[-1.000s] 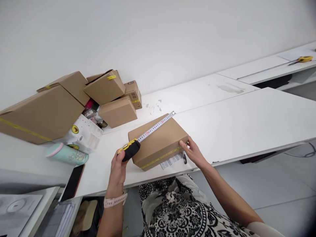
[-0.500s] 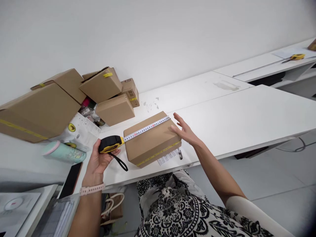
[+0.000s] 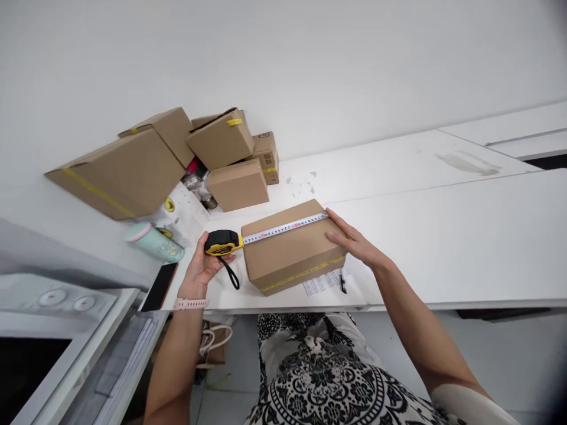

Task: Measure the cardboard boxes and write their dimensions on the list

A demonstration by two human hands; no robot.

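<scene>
My left hand (image 3: 208, 262) is closed around a black and yellow tape measure (image 3: 221, 242), its black wrist strap hanging below. The white blade (image 3: 283, 228) runs out across the top of a closed cardboard box (image 3: 287, 251) to the far right edge. At that end, my right hand (image 3: 352, 241) lies with fingers stretched out, the index fingertip by the blade's tip and the thumb on the box top. Partly under the box's near side are a printed sheet (image 3: 321, 284) and a black pen (image 3: 342, 283).
Several cardboard boxes (image 3: 239, 184) are stacked at the back left against the wall. Near them are a mint tumbler (image 3: 155, 242), a white carton with avocado pictures (image 3: 188, 209) and a dark phone (image 3: 160, 287). The white table (image 3: 420, 242) extends right.
My right hand has moved in from beside the box onto its right end, at the blade's tip. My left hand keeps hold of the tape measure. The view has shifted.
</scene>
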